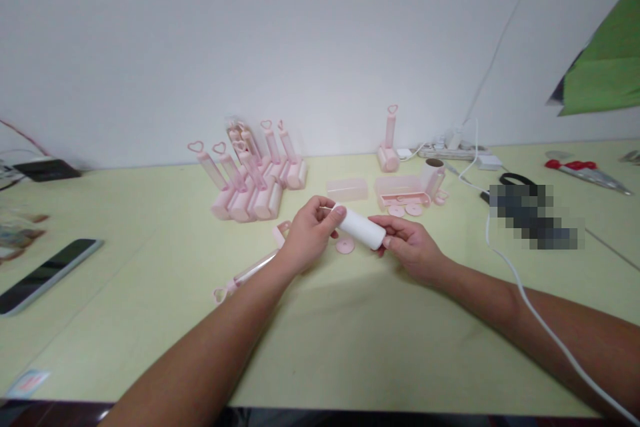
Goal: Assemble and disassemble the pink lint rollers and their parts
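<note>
A white lint-roller refill (362, 227) is held tilted between my two hands, just above the table. My left hand (315, 228) pinches its upper left end with the thumb on top. At its lower right end, the fingers of my right hand (407, 245) close around the edge. Below the roll lies a pink disc (345, 245) with a small centre hole. A pink lint-roller handle (255, 268) with a heart-shaped loop rests partly behind my left forearm. Beyond the roll are a translucent pink cover (347, 189) and an open pink casing (404, 195), with two more discs (397, 211) before it.
Several pink lint rollers (245, 197) stand grouped at the back left, and one more (389, 150) by the wall. A brown-cored roll (433, 177) stands right of the casing. A phone (47, 273) lies left; a white cable (520, 280) crosses my right forearm. A power strip (453, 150) sits behind.
</note>
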Demonstrator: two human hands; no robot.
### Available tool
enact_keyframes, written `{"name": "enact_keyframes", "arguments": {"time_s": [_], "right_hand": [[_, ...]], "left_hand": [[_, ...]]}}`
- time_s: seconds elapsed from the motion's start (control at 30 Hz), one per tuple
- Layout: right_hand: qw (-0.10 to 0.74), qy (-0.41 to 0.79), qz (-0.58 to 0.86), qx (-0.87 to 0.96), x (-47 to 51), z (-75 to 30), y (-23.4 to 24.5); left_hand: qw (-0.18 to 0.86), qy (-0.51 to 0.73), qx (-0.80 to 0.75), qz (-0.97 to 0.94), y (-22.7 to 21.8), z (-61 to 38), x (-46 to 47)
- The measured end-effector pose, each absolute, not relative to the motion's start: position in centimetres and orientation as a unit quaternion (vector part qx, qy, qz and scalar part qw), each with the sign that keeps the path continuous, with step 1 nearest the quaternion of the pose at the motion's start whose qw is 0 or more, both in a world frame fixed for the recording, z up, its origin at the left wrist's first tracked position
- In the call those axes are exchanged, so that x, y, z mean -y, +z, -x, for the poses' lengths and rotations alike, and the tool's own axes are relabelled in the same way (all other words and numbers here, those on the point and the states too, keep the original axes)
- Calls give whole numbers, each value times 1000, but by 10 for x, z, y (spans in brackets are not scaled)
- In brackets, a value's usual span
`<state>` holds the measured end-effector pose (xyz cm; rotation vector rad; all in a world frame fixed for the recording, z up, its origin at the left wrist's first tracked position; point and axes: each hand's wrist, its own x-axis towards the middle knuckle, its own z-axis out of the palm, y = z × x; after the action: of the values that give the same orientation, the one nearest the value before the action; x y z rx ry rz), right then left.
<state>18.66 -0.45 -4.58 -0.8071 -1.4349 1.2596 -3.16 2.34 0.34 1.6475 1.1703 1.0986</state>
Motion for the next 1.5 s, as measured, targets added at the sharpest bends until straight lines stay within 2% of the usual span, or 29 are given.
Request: {"name": "enact_keyframes", "arguments": {"time_s": [0.37,0.47,0.57,0.67,0.8,0.9,0.97,1.03,1.1,1.17,1.27,1.37,1.5], "right_hand": [[497,528,339,600,5,-183,-47],[523,539,349,561,2,-183,-49],[540,501,392,551,-1,-186,-50],[490,381,458,637,-1,-190,-50],[350,178,454,800,1,-188,-48],[259,106,449,848,2,-183,-46],[255,88,452,850,6,-180,-40],[292,81,430,850,18,-178,-30],[326,82,346,876,39,-173,-17],[284,93,188,936,65,-166,-4],[178,7,28,984,97,-150,5],[141,-31,17,989,108,-138,1],[125,46,99,986,106,-140,-12]], "left_hand": [[406,452,-471,-640,8,31,-23],[407,463,-479,-625,8,29,-24],[382,468,-484,-633,12,33,-26],[279,479,-509,-658,23,47,-34],[96,444,-579,-677,41,67,-56],[35,387,-612,-689,47,73,-78],[22,357,-629,-690,46,72,-93],[15,337,-646,-684,43,69,-108],[7,327,-660,-676,37,67,-120],[3,323,-664,-674,32,67,-129],[2,323,-661,-678,25,67,-135],[6,324,-657,-681,21,68,-137],[18,318,-647,-693,21,70,-139]]}}
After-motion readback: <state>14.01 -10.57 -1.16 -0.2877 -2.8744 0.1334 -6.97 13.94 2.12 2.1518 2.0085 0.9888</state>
